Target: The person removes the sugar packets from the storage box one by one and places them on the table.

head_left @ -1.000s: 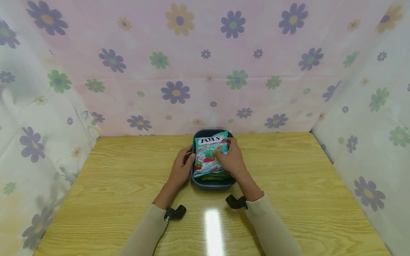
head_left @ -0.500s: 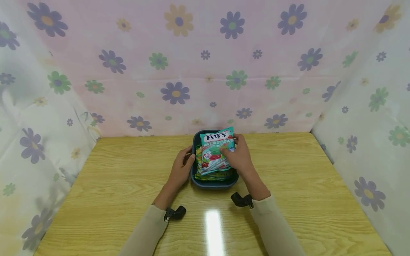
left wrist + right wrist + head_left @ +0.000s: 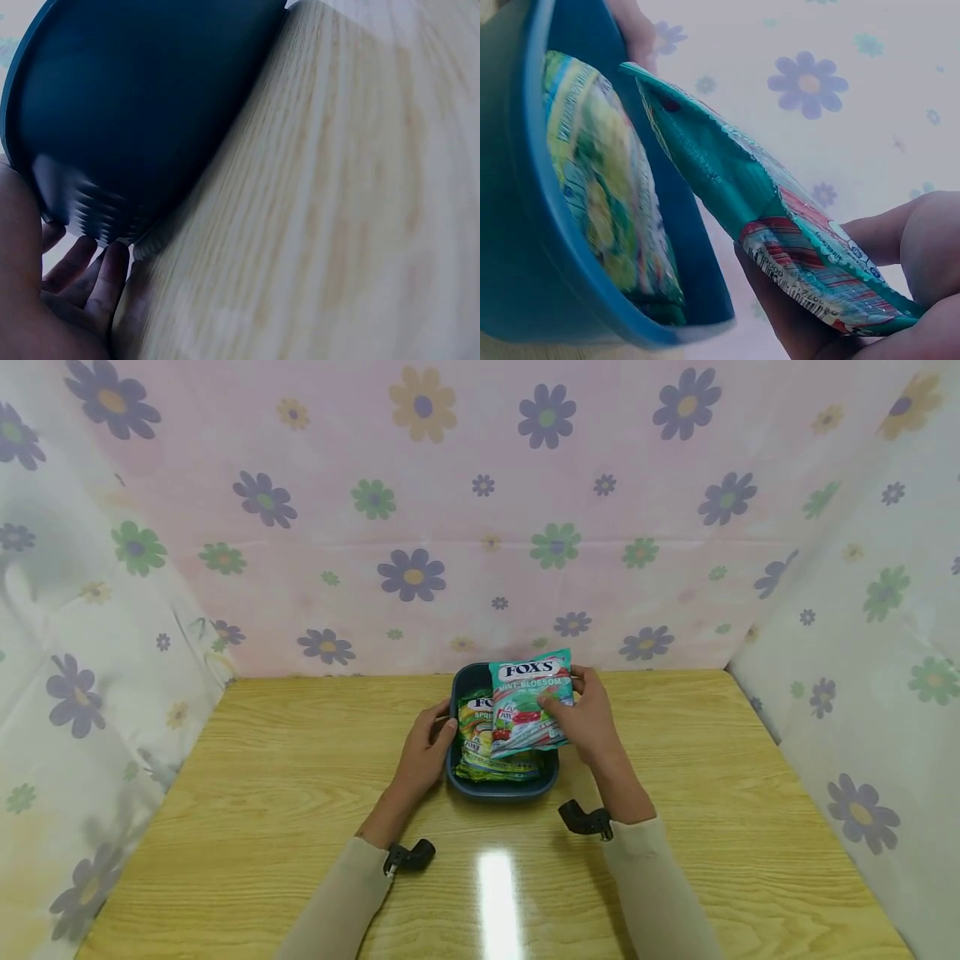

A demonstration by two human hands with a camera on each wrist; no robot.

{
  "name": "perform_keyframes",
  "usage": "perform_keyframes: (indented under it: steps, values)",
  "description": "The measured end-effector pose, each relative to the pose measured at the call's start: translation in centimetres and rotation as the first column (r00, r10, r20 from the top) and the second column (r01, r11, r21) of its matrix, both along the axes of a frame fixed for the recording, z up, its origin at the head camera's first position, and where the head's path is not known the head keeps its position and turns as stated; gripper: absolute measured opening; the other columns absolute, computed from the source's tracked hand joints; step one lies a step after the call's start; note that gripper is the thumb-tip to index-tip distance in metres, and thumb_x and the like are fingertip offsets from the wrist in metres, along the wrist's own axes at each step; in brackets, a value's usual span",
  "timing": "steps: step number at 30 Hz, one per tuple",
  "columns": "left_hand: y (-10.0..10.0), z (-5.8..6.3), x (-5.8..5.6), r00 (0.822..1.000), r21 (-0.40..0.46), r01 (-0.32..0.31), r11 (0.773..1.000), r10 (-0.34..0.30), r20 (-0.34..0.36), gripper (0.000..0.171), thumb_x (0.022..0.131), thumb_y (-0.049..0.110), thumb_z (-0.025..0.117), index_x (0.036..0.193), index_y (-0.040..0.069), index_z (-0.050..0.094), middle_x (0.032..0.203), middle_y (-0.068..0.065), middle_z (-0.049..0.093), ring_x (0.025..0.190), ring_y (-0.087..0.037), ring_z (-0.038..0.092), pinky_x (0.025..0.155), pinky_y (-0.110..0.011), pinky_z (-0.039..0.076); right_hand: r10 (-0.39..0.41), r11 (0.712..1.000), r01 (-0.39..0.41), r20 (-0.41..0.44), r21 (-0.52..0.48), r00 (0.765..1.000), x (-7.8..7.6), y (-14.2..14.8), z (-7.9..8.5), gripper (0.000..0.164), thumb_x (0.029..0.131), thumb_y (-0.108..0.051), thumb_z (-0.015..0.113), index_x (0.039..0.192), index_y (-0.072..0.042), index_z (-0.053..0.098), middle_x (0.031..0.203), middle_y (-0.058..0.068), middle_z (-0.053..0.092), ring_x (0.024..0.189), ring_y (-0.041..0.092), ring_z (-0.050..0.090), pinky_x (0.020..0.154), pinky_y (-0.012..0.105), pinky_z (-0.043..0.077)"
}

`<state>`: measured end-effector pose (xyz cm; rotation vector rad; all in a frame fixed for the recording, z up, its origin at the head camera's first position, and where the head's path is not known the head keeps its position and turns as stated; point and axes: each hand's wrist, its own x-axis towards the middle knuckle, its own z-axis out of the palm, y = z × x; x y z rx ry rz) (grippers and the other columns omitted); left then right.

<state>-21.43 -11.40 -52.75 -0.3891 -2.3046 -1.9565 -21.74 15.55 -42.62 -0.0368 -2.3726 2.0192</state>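
My right hand (image 3: 588, 710) pinches a teal Fox's Mint Blossom candy bag (image 3: 525, 718), thumb on its front and fingers behind. The bag is raised over the right part of a dark blue plastic tub (image 3: 498, 791); in the right wrist view the candy bag (image 3: 780, 240) is tilted and apart from the tub's wall (image 3: 525, 247). Inside the tub lies a green-yellow Fox's candy bag (image 3: 476, 743), partly covered by the teal one. My left hand (image 3: 423, 747) holds the tub's left side, thumb at the rim and fingers (image 3: 105, 281) against the outer wall.
The tub stands on a wood-grain table (image 3: 315, 777) near its back edge. A flowered cloth (image 3: 480, 527) rises behind the table and along both sides. Each wrist carries a small black camera mount (image 3: 408, 857).
My right hand has lifted the teal candy bag and moved it to the right, uncovering more of the green-yellow bag in the tub. The left hand has stayed on the tub.
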Motion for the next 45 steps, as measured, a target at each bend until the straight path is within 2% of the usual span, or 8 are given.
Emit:
perform_keyframes:
  steps: [8, 16, 28, 33, 45]
  values:
    - [0.0, -0.2, -0.1, 1.0, 0.009, 0.008, 1.0, -0.008, 0.012, 0.048, 0.113, 0.016, 0.053, 0.159, 0.006, 0.045, 0.154, -0.02, 0.049, 0.143, -0.035, 0.053, 0.115, -0.052, 0.045, -0.022, 1.0, 0.022, 0.019, 0.002, 1.0, -0.3, 2.1, 0.1, 0.07, 0.104, -0.009, 0.069, 0.162, -0.001, 0.031, 0.147, 0.026, 0.052, 0.09, 0.018, 0.069, 0.072, 0.023, 0.061]
    - [0.0, -0.1, -0.1, 1.0, -0.005, 0.003, 1.0, -0.003, 0.023, 0.047, 0.114, 0.017, 0.052, 0.159, 0.006, 0.045, 0.154, -0.019, 0.049, 0.143, -0.034, 0.053, 0.116, -0.051, 0.045, -0.034, 0.999, 0.034, 0.017, -0.012, 0.999, -0.4, 4.0, 0.4, 0.065, 0.106, -0.009, 0.064, 0.163, -0.002, 0.033, 0.147, 0.027, 0.056, 0.08, 0.01, 0.071, 0.07, 0.024, 0.062]
    - [-0.3, -0.3, -0.1, 1.0, -0.013, -0.004, 1.0, 0.004, 0.023, 0.048, 0.114, 0.019, 0.053, 0.159, 0.005, 0.045, 0.154, -0.02, 0.05, 0.142, -0.036, 0.054, 0.116, -0.052, 0.045, -0.05, 0.998, 0.051, 0.021, -0.035, 0.998, -0.4, 6.5, 0.6, 0.066, 0.109, -0.012, 0.06, 0.167, -0.004, 0.029, 0.152, 0.029, 0.051, 0.081, 0.005, 0.07, 0.07, 0.023, 0.061]
    - [-0.3, 0.1, 0.0, 1.0, -0.019, -0.004, 1.0, 0.005, 0.027, 0.048, 0.113, 0.018, 0.053, 0.159, 0.004, 0.045, 0.154, -0.021, 0.05, 0.142, -0.037, 0.054, 0.116, -0.052, 0.045, -0.054, 0.998, 0.055, 0.027, -0.031, 0.998, -0.5, 7.7, 0.4, 0.068, 0.11, -0.013, 0.059, 0.168, -0.005, 0.026, 0.156, 0.028, 0.047, 0.083, 0.003, 0.069, 0.072, 0.022, 0.06]
    - [0.0, 0.1, -0.4, 1.0, -0.009, -0.011, 1.0, 0.012, 0.029, 0.048, 0.114, 0.02, 0.053, 0.158, 0.004, 0.045, 0.153, -0.021, 0.05, 0.142, -0.036, 0.053, 0.116, -0.051, 0.045, -0.077, 0.996, 0.079, 0.052, -0.034, 0.996, -1.1, 9.9, -0.1, 0.07, 0.109, -0.014, 0.06, 0.169, -0.01, 0.025, 0.158, 0.029, 0.046, 0.08, 0.003, 0.07, 0.069, 0.022, 0.061]
